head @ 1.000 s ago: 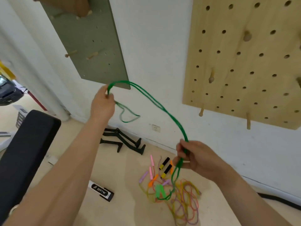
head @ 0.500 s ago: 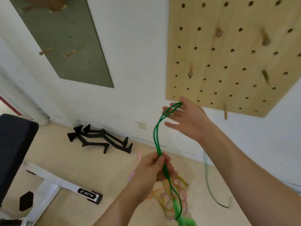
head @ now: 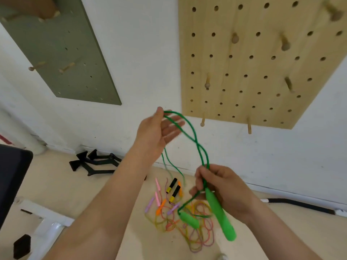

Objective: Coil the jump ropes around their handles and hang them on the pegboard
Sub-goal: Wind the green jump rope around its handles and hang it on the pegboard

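Observation:
A green jump rope (head: 190, 129) arcs in double strands between my hands. My left hand (head: 155, 132) is raised with fingers straight and spread, and the rope's loop is draped over it by the thumb. Lower right, my right hand (head: 225, 188) grips the gathered strands together with one green handle (head: 219, 214). The second green handle (head: 189, 220) dangles just below. The wooden pegboard (head: 244, 72) hangs on the wall behind, with several pegs such as the peg (head: 249, 125) at its lower edge.
A tangle of other jump ropes (head: 189, 231) with pink, orange, purple and black-yellow handles lies on the floor below my hands. A green pegboard (head: 62, 53) hangs at left. Black stands (head: 93, 164), a black bench pad (head: 11, 181) and a black cable (head: 300, 204) are nearby.
The rope has been looped again: my left hand is back up with a loop over its open fingers, and the green handle has come up into my right hand's grip.

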